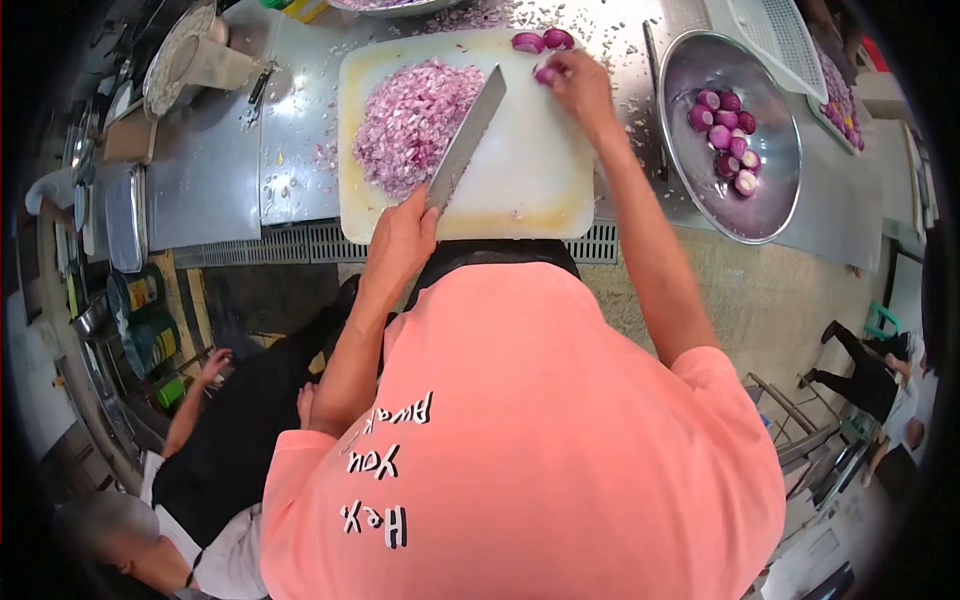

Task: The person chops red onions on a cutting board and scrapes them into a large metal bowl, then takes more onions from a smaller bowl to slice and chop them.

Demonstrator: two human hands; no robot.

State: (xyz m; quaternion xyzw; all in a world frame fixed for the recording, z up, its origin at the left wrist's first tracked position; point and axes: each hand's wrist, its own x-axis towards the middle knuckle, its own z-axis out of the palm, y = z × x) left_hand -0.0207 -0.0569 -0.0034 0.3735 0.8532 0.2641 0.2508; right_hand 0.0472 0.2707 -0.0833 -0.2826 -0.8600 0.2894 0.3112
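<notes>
My left hand (pixel 400 237) is closed round the handle of a broad kitchen knife (pixel 470 135), whose blade slants across a white cutting board (pixel 530 190). Left of the blade lies a heap of chopped red onion (pixel 415 120). At the board's far right corner, my right hand (pixel 584 92) has its fingers closed on a piece of red onion (pixel 546 74), partly covered by the fingertips. Just beyond it sit two more red onion pieces (pixel 528 42). To the right, a steel bowl (pixel 685 180) contains several peeled red onions (pixel 720 138).
A long thin tool (pixel 655 95) lies beside the bowl. Onion scraps litter the steel table (pixel 205 170). A plastic jug (pixel 212 65) rests in a container at the far left. A co-worker (pixel 230 430) is close on my left; another person (pixel 870 385) is farther right.
</notes>
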